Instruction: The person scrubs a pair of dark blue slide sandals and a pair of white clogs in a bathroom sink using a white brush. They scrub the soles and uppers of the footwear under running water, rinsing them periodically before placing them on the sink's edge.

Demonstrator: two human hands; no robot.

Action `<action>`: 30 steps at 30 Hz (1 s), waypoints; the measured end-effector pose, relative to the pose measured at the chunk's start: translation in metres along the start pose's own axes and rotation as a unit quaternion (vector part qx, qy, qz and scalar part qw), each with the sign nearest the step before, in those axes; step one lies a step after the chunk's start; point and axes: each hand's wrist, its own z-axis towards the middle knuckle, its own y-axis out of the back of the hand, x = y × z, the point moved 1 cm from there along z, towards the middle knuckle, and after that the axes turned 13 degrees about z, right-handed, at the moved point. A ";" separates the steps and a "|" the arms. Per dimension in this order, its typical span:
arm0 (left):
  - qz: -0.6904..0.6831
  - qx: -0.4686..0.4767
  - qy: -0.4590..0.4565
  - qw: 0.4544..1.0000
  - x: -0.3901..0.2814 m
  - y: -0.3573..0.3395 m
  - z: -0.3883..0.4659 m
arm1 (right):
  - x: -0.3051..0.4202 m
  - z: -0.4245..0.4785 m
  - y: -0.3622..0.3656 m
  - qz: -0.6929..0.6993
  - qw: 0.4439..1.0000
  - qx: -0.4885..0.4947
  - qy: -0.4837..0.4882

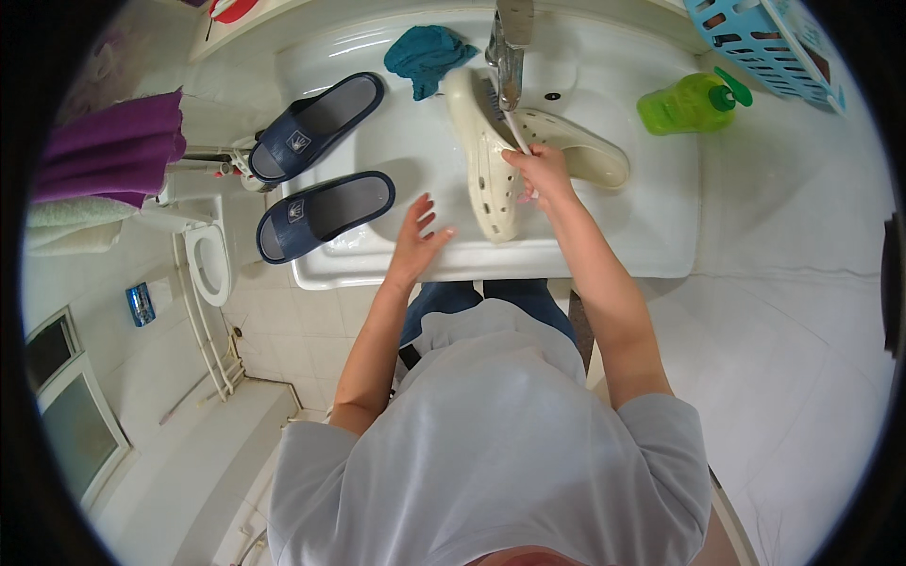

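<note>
My right hand (541, 173) grips the thin handle of a brush (519, 132), whose dark bristles reach into the opening of a cream perforated clog (487, 177). This clog lies lengthwise in the white washbasin (637, 240), under the metal faucet (511, 56). A second cream clog (598, 152) rests to its right, partly hidden by the first clog and my hand. My left hand (419, 240), fingers apart and holding nothing, hovers over the basin's front left, between the near clog and a navy slide sandal (329, 216).
Another navy slide sandal (318, 126) lies on the basin's left side. A wet teal cloth (427, 56) is at the back. On the right are a green pump bottle (686, 105) and a blue plastic basket (761, 53). Purple cloth (113, 148) hangs at left, above a toilet (210, 265).
</note>
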 end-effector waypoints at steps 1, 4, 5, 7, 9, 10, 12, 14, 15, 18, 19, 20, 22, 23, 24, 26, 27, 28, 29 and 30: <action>0.025 0.040 0.003 0.999 0.000 -0.010 0.005 | -0.001 -0.002 0.005 0.055 0.998 0.010 -0.012; -0.024 0.149 -0.017 0.988 -0.004 -0.024 0.028 | -0.010 0.003 0.021 0.212 0.975 0.048 -0.040; -0.061 0.182 -0.028 0.981 -0.006 -0.027 0.032 | -0.014 0.006 0.026 0.262 0.962 0.063 -0.047; -0.144 0.198 0.080 0.966 -0.022 -0.029 0.033 | -0.018 0.010 0.029 0.277 0.959 0.050 -0.038; -0.229 0.170 0.136 0.949 -0.027 -0.037 0.046 | -0.022 0.012 0.031 0.262 0.965 0.028 -0.019; -0.232 0.152 0.143 0.950 -0.024 -0.037 0.054 | -0.024 0.012 0.031 0.238 0.971 0.012 -0.005; -0.124 0.095 0.026 0.987 -0.032 -0.032 0.067 | -0.027 0.011 0.036 0.190 0.980 -0.041 0.048; -0.029 0.033 -0.078 0.996 -0.044 -0.031 0.070 | -0.028 0.007 0.049 0.137 0.976 -0.114 0.124; 0.075 -0.010 -0.134 0.988 -0.044 -0.026 0.074 | -0.028 0.002 0.053 0.086 0.969 -0.144 0.179; 0.277 -0.107 -0.247 0.922 -0.049 -0.017 0.085 | -0.030 -0.012 0.064 -0.118 0.920 -0.189 0.323; 0.273 -0.118 -0.256 0.920 -0.055 -0.021 0.085 | -0.035 -0.015 0.063 -0.139 0.904 -0.191 0.357; 0.270 -0.129 -0.264 0.917 -0.059 -0.024 0.086 | -0.042 -0.017 0.059 -0.160 0.886 -0.193 0.389; 0.236 -0.101 -0.245 0.935 -0.058 -0.023 0.091 | -0.047 -0.018 0.057 -0.144 0.890 -0.196 0.385; 0.219 -0.087 -0.235 0.943 -0.057 -0.022 0.093 | -0.051 -0.016 0.061 -0.109 0.910 -0.199 0.347; 0.172 -0.031 -0.191 0.966 -0.058 -0.018 0.094 | -0.051 -0.016 0.066 -0.073 0.927 -0.202 0.307; 0.075 0.081 -0.099 0.989 -0.062 -0.006 0.094 | -0.049 -0.018 0.078 -0.077 0.929 -0.184 0.311; 0.101 0.063 -0.125 0.985 -0.061 -0.002 0.095 | -0.048 -0.020 0.083 -0.079 0.931 -0.173 0.312; 0.128 0.045 -0.151 0.979 -0.061 0.002 0.099 | -0.047 -0.024 0.086 -0.087 0.928 -0.174 0.318; 0.154 0.027 -0.177 0.972 -0.060 0.004 0.102 | -0.048 -0.029 0.089 -0.094 0.925 -0.175 0.324; 0.176 0.015 -0.202 0.963 -0.065 0.004 0.105 | -0.046 -0.033 0.092 -0.102 0.921 -0.177 0.332</action>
